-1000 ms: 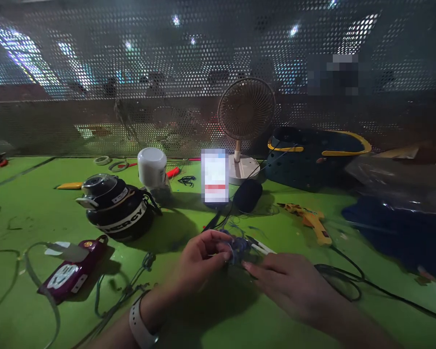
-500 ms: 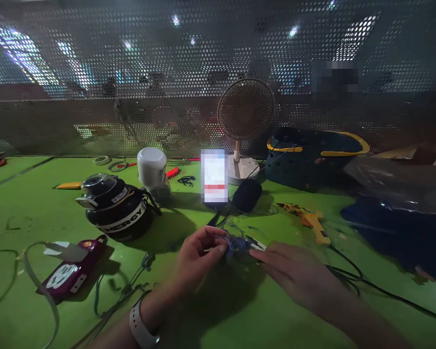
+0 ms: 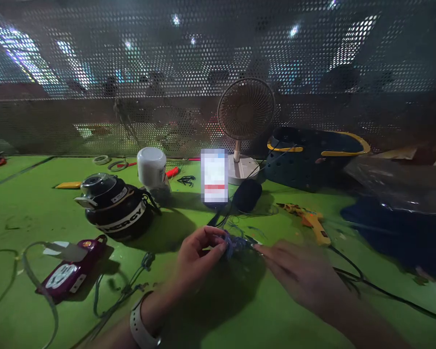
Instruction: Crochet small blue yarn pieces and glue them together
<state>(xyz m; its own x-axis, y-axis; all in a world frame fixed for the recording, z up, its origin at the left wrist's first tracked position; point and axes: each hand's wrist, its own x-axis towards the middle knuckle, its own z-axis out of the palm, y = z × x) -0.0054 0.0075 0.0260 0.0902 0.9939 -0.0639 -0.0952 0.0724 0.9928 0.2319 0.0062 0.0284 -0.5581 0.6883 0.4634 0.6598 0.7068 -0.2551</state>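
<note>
My left hand (image 3: 198,254) pinches a small blue-purple bundle of thread (image 3: 234,244) just above the green table (image 3: 210,315). A white watch (image 3: 141,327) sits on that wrist. My right hand (image 3: 300,276) lies to the right of the bundle, its fingers stretched out and close together, the fingertips touching the bundle's right end. A thin white piece pokes out beside the bundle by those fingertips. Loose blue threads trail from the bundle toward a dark ball of yarn (image 3: 247,195).
Behind the hands stand a lit phone (image 3: 214,176), a small desk fan (image 3: 245,128), a white jar (image 3: 151,167) and a black round jug (image 3: 116,206). A yellow glue gun (image 3: 312,222) and black cable (image 3: 366,283) lie right; a maroon device (image 3: 70,271) and cords lie left.
My right hand has slid right and slightly back along the table. The left hand keeps its pinch on the bundle, lifted a little.
</note>
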